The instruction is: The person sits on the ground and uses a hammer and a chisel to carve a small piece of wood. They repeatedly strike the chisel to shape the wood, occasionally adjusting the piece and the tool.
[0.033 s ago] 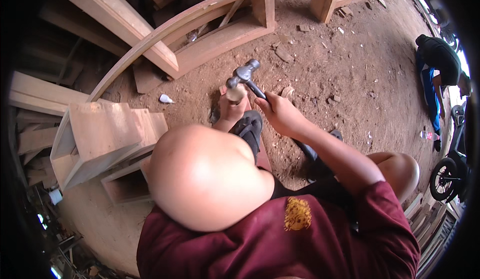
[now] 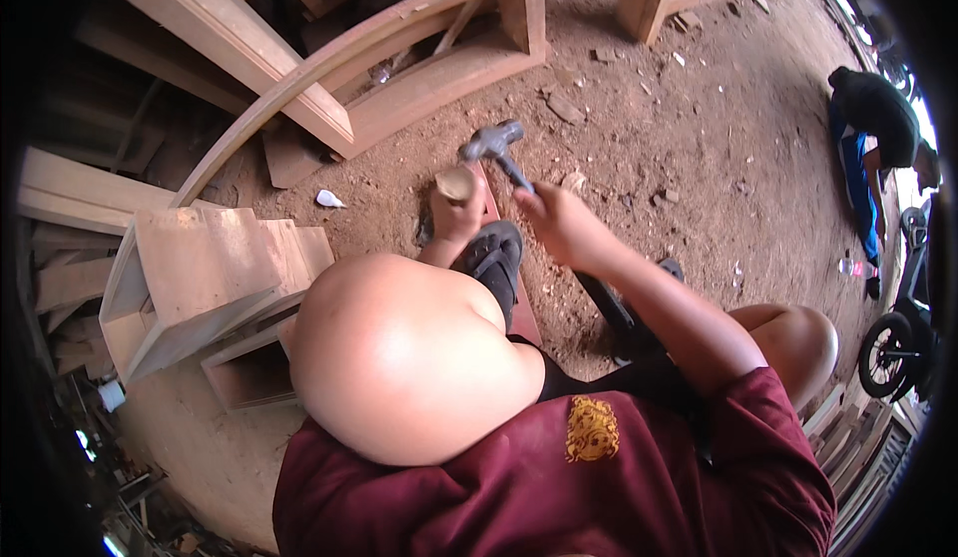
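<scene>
No text is legible, even on the gold emblem [image 2: 594, 429] of the maroon shirt [image 2: 449, 502].

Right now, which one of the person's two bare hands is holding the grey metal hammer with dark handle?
The right hand holds the grey metal hammer; the left hand instead grips a pale, round-ended object.

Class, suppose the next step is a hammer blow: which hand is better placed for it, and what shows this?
Probably the right hand: it grips the hammer, whose head appears near the round tan piece. The left hand looks occupied, wrapped around that piece.
</scene>
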Demonstrator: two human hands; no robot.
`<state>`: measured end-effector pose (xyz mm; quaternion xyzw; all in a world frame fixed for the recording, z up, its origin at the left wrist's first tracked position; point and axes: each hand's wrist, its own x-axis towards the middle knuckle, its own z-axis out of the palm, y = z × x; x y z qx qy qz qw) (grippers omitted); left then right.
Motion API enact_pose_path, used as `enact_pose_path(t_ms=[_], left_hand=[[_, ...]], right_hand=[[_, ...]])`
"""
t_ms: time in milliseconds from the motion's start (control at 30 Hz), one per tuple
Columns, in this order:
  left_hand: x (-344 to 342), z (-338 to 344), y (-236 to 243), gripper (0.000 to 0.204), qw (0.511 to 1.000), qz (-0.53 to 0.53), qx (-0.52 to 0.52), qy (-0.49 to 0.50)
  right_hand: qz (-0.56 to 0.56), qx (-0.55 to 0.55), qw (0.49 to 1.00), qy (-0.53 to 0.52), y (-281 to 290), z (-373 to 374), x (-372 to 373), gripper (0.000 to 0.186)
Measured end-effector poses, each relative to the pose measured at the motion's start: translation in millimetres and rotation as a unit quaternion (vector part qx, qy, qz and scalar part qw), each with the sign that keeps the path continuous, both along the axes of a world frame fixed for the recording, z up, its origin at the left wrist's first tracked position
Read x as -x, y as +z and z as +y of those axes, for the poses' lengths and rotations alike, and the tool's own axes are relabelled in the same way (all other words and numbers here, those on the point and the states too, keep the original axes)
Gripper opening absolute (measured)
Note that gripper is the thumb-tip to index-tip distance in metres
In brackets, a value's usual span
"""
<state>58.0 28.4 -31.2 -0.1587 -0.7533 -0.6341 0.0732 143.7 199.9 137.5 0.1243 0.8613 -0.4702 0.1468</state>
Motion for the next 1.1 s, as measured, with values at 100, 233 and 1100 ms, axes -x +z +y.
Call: enact_pose_path(t_ms=[100, 233, 1100], left_hand=[[26, -16, 4, 0.022, 0.967, -0.162, -0.181, 0.081], [49, -31, 15, 0.017, 0.929, -0.176, -0.309, 0.100], [10, -9, -7, 0.013, 0.999, -0.043, -0.002, 0.026]], right_hand=[[-0.108, 0.321, 0.934, -0.115, 1, 18, 0, 0.040], [-0.129, 0.334, 0.914, -0.189, 37, 28, 5, 0.041], [0.320, 0.038, 0.947, -0.020, 145, -2, 37, 0.033]])
